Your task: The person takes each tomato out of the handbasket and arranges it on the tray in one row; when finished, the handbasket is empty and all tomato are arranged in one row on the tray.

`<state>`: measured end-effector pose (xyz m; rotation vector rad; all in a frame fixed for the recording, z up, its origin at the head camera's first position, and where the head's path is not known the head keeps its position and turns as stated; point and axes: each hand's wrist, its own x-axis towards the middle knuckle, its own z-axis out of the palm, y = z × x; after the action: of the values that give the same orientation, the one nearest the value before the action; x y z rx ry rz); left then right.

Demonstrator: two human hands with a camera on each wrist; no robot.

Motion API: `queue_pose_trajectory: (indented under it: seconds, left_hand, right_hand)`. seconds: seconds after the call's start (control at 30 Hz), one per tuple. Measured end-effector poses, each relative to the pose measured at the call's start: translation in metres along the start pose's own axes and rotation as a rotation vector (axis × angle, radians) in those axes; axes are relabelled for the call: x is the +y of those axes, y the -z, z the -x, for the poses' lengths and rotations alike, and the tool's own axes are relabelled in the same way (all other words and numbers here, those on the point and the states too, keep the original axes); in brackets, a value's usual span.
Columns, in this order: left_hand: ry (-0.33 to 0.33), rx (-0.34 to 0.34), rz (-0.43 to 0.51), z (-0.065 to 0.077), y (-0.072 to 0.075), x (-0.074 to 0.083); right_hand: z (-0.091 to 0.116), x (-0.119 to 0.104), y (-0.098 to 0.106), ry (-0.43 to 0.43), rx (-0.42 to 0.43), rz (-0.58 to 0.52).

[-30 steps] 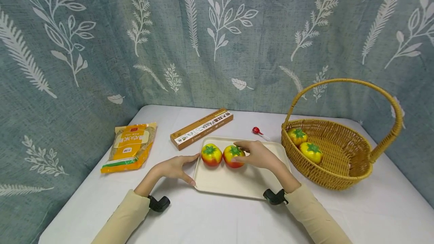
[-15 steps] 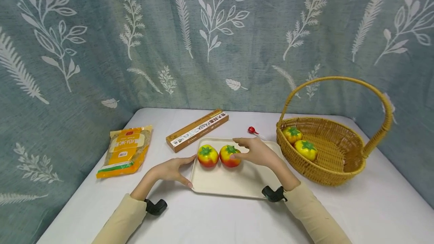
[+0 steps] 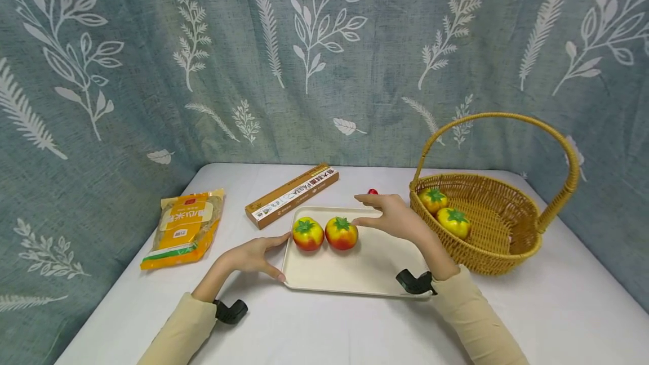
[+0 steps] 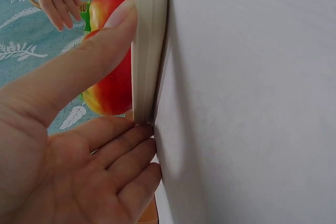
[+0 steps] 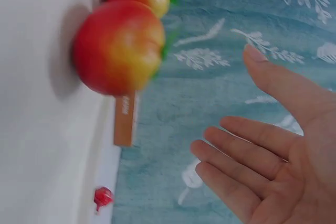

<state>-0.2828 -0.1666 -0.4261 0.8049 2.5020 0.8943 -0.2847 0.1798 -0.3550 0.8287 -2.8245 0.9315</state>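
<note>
Two red-and-yellow tomatoes with green leafy tops, a left one (image 3: 308,234) and a right one (image 3: 342,234), sit side by side at the back left of a cream tray (image 3: 350,275). My left hand (image 3: 250,255) touches the tray's left edge, thumb near the front corner. In the left wrist view its fingers are extended against the tray's outer side. Over the tray, just right of the right tomato, hovers my right hand (image 3: 398,218), thumb and fingers spread apart. The right wrist view shows that palm (image 5: 289,182) holding nothing, apart from the tomatoes.
A wicker basket (image 3: 494,263) with a tall handle stands at the right, two yellow tomatoes (image 3: 453,223) inside. Behind the tray lies a pasta box (image 3: 291,196). A red lollipop (image 3: 372,191) is partly hidden behind my right hand. An orange grain bag (image 3: 185,227) lies left.
My right hand has drawn away from the right tomato, up and to the right, its fingers no longer round it. My left hand stays at the tray's edge. The head view has shifted slightly.
</note>
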Motion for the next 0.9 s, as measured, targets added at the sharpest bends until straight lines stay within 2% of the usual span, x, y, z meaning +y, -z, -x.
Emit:
queue_pose_trajectory:
  seconds: [0.23, 0.9]
  left_hand:
    - [0.002, -0.001, 0.004, -0.001, 0.000, -0.001]
    - [0.001, -0.006, 0.015, -0.001, 0.000, -0.001]
  right_hand:
    - [0.010, 0.002, 0.027, -0.021, 0.071, -0.018]
    - [0.046, 0.029, 0.090, -0.208, 0.198, -0.067]
